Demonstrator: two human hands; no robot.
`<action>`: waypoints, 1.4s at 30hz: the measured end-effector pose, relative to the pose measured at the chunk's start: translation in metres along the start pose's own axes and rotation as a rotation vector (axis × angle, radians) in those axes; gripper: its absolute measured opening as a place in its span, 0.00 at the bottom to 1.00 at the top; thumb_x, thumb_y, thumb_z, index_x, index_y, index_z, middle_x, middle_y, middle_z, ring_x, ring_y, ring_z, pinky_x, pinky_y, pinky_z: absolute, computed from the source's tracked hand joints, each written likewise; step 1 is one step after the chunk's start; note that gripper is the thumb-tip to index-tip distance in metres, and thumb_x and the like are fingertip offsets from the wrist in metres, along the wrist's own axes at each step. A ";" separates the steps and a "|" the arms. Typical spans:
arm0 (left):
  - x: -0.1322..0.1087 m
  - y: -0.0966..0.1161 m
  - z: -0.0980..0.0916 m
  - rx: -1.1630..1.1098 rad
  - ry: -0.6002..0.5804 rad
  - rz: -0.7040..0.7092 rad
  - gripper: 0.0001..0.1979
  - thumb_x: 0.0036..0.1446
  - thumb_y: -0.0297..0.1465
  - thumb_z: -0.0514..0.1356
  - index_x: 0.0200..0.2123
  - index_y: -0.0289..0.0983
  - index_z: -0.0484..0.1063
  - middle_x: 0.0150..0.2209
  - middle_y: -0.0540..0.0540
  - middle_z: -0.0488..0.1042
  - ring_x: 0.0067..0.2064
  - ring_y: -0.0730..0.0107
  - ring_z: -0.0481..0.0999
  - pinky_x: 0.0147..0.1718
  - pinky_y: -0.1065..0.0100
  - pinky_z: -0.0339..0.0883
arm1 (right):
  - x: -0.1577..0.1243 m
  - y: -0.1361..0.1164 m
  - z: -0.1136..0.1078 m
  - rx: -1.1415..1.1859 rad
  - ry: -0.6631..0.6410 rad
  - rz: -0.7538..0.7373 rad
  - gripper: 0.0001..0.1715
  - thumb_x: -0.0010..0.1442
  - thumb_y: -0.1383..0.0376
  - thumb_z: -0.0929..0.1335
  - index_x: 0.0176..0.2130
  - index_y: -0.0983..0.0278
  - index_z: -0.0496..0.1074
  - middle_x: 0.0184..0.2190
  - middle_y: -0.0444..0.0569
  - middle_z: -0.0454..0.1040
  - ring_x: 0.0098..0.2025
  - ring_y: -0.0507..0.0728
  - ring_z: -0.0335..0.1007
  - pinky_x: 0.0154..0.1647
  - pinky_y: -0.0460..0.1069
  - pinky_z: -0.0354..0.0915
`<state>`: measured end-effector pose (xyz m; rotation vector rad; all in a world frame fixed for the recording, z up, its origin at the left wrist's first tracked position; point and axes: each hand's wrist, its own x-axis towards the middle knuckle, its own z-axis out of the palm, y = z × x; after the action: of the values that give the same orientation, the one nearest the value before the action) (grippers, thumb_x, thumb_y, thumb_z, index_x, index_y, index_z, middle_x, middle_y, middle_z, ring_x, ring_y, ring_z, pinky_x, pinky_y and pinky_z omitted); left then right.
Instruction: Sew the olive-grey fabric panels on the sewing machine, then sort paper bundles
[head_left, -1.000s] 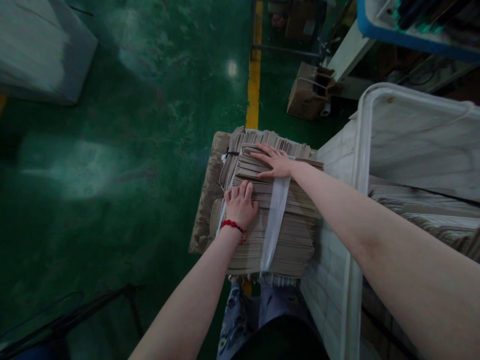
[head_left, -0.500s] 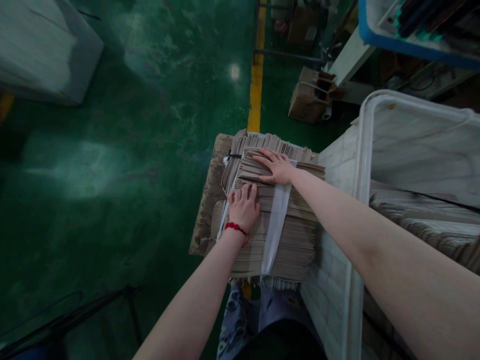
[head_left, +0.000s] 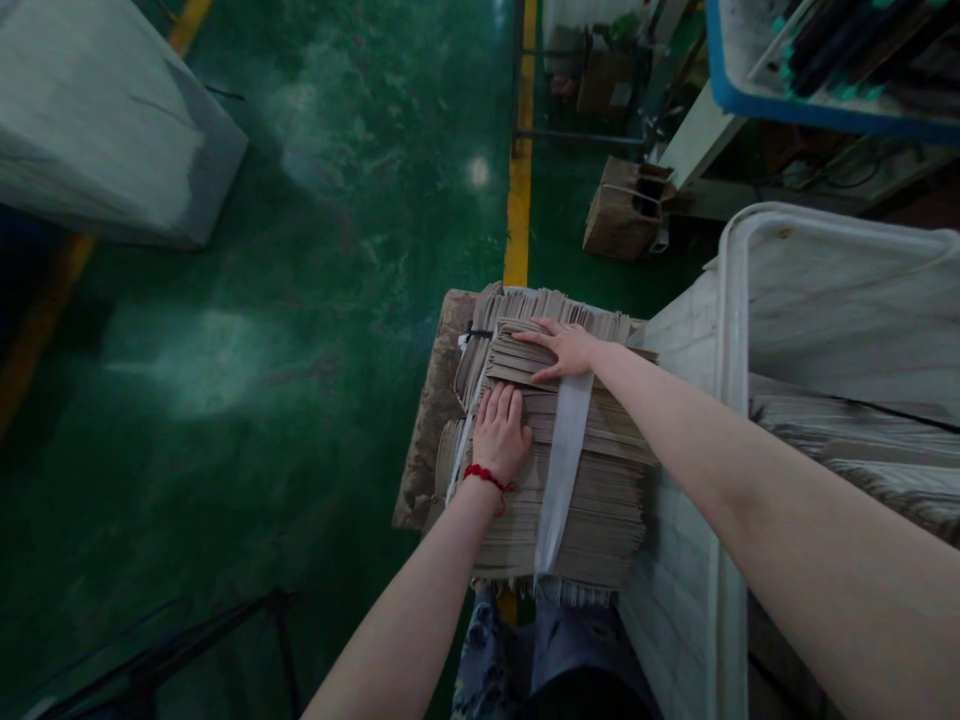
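Packed grey-brown sheets [head_left: 592, 520] stand in a large bundle on a worn board [head_left: 427, 430], with a white strap [head_left: 562, 470] running across them. My left hand [head_left: 501, 435], with a red bracelet at the wrist, rests on the sheets left of the strap, its fingers close together and pointing away from me. My right hand [head_left: 562, 350] lies with fingers spread on the upper part of the bundle, at the strap's far end. A dark tie [head_left: 478, 333] shows at the bundle's upper left.
At the right stands a white bin [head_left: 731, 330] holding more stacked sheets [head_left: 892, 470]. A blue-edged tray [head_left: 832, 112] is above it. A cardboard box [head_left: 622, 210] sits on the green floor beyond. A large pale block [head_left: 112, 120] is at the upper left, a dark frame [head_left: 277, 605] lower left.
The whole view has shifted, so the bundle and bin appear slightly lower and further right. Both hands remain on the bundle in nearly the same places.
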<state>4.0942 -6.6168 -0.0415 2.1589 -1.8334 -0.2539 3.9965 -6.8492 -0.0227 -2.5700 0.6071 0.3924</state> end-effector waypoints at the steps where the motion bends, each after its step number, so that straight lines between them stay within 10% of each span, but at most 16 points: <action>1: -0.001 -0.001 0.002 -0.010 0.008 -0.007 0.30 0.53 0.29 0.57 0.61 0.30 0.61 0.63 0.37 0.63 0.67 0.54 0.55 0.66 0.54 0.46 | 0.001 0.001 0.000 0.000 -0.002 0.001 0.56 0.46 0.32 0.65 0.67 0.41 0.44 0.71 0.51 0.40 0.67 0.75 0.45 0.60 0.72 0.48; 11: -0.002 -0.001 0.001 -0.026 0.014 -0.010 0.38 0.54 0.28 0.55 0.68 0.35 0.48 0.64 0.40 0.61 0.67 0.55 0.56 0.66 0.54 0.45 | -0.001 -0.001 -0.003 0.000 0.019 0.005 0.59 0.44 0.30 0.66 0.67 0.41 0.44 0.70 0.53 0.41 0.66 0.76 0.46 0.59 0.71 0.49; 42: -0.004 -0.002 0.000 0.020 0.007 0.014 0.32 0.56 0.29 0.56 0.64 0.33 0.58 0.63 0.34 0.60 0.66 0.50 0.55 0.63 0.51 0.51 | -0.003 0.002 -0.002 0.033 -0.015 0.019 0.57 0.46 0.32 0.66 0.67 0.40 0.43 0.71 0.48 0.38 0.68 0.77 0.41 0.61 0.73 0.46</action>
<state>4.0958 -6.6130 -0.0420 2.1565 -1.8543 -0.2257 3.9938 -6.8508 -0.0207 -2.5293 0.6275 0.4039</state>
